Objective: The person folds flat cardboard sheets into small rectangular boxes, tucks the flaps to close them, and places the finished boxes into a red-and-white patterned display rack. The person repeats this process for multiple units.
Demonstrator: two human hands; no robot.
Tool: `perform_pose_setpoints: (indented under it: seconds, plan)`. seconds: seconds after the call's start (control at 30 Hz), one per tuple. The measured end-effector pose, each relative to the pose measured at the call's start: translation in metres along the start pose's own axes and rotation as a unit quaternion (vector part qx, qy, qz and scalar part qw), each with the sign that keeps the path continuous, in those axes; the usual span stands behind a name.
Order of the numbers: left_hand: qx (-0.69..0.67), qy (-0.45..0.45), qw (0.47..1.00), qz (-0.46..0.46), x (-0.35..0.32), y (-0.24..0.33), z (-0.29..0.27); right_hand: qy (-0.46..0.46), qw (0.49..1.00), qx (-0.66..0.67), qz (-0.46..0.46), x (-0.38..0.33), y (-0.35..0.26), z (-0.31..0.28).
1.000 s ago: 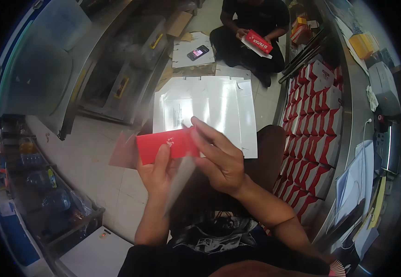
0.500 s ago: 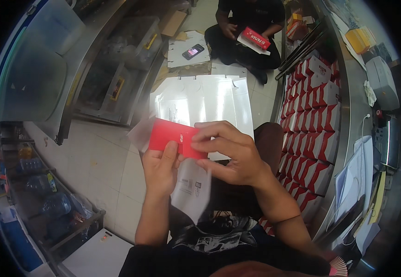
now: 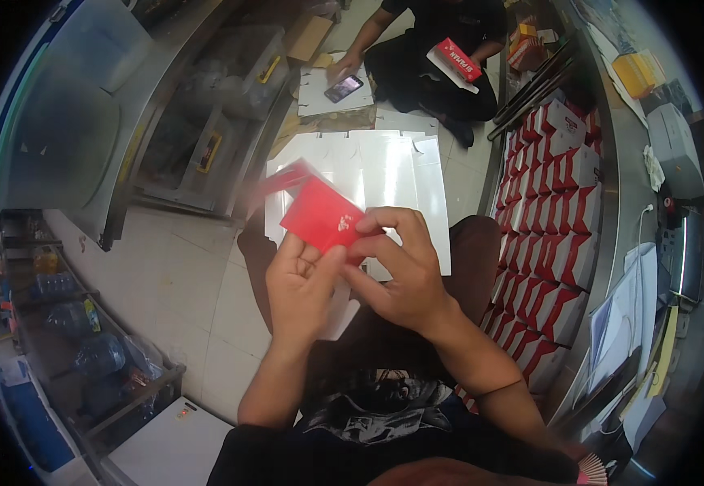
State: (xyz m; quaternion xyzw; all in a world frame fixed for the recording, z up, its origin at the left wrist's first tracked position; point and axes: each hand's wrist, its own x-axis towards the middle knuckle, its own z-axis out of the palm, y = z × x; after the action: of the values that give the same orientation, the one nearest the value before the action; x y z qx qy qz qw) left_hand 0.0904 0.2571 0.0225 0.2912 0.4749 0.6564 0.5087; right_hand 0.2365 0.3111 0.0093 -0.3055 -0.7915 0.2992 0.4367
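A red and white folding carton [image 3: 319, 215] is held up in front of me, tilted, with part of it blurred by motion. My left hand [image 3: 303, 279] grips its lower side, thumb on the front and fingers behind. At its right edge, my right hand [image 3: 400, 263] pinches the red panel between thumb and fingers. A white flap of the carton hangs below, partly hidden by my hands. Beneath and beyond lies a stack of flat white carton blanks [image 3: 400, 186].
Across from me a seated person reaches toward a phone [image 3: 344, 88] on a white board, a red and white box [image 3: 455, 65] in their lap. Stacked red and white boxes [image 3: 554, 206] line the right. Clear storage bins [image 3: 214, 154] and a shelf of bottles [image 3: 97, 356] stand left.
The carton has turned clockwise and tilted, its left part swinging upward. Both my hands have shifted with it. The other person's hand has moved to the phone.
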Motion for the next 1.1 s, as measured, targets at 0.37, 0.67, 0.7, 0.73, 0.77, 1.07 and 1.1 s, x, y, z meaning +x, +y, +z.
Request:
perform_pose_setpoints:
  seconds: [0.37, 0.67, 0.7, 0.73, 0.77, 1.07, 1.1]
  plan:
    - [0.561, -0.327, 0.759, 0.043, 0.006, 0.032, -0.058, -0.164, 0.985, -0.059, -0.004, 0.007, 0.014, -0.046]
    - [0.589, -0.249, 0.768, 0.033, 0.004, 0.025, -0.053, -0.241, 0.964, -0.103, 0.048, -0.022, 0.015, 0.01]
    - [0.584, -0.25, 0.771, 0.051, 0.004, 0.023, -0.052, -0.234, 0.962, -0.124, 0.062, -0.023, 0.015, 0.012]
    - [0.579, -0.243, 0.775, 0.076, 0.004, 0.022, -0.05, -0.223, 0.966, -0.118, 0.055, -0.021, 0.014, 0.011]
    - [0.573, -0.237, 0.778, 0.101, 0.005, 0.021, -0.048, -0.212, 0.969, -0.113, 0.049, -0.017, 0.013, 0.009]
    - [0.067, 0.107, 0.991, -0.045, -0.02, -0.033, -0.031, -0.117, 0.988, -0.083, -0.053, -0.004, 0.013, -0.003]
    - [-0.069, 0.09, 0.986, -0.126, -0.023, -0.034, -0.031, -0.132, 0.986, -0.081, -0.058, -0.006, 0.013, -0.003]
